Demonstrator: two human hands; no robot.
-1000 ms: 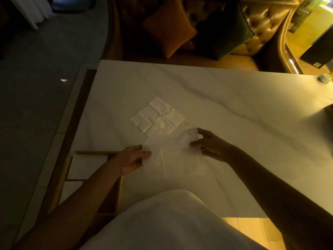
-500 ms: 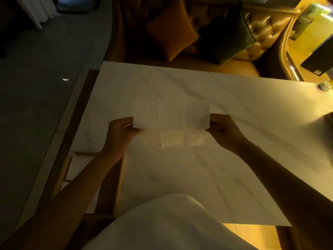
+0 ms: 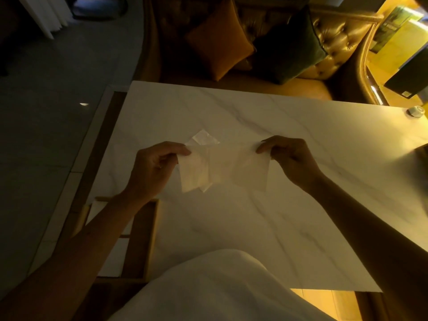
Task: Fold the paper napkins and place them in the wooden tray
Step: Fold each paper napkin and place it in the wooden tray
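A thin white paper napkin point(image 3: 231, 167) hangs spread between my two hands above the marble table point(image 3: 254, 223). My left hand point(image 3: 155, 167) pinches its left upper corner and my right hand point(image 3: 287, 156) pinches its right upper corner. Behind it another napkin point(image 3: 205, 140) lies flat on the table, mostly hidden. The wooden tray point(image 3: 150, 230) sits at the table's near left, partly under my left forearm, with white folded napkins point(image 3: 97, 209) inside.
A small round object point(image 3: 415, 111) sits at the table's far right corner. A tufted sofa with an orange cushion point(image 3: 217, 38) and a dark green cushion point(image 3: 289, 42) stands beyond the far edge. White cloth point(image 3: 220, 288) covers my lap at the near edge.
Both hands lifted the napkin off the table and opened it out flat. It now hangs lower and looser between the hands, and the hands have come slightly nearer.
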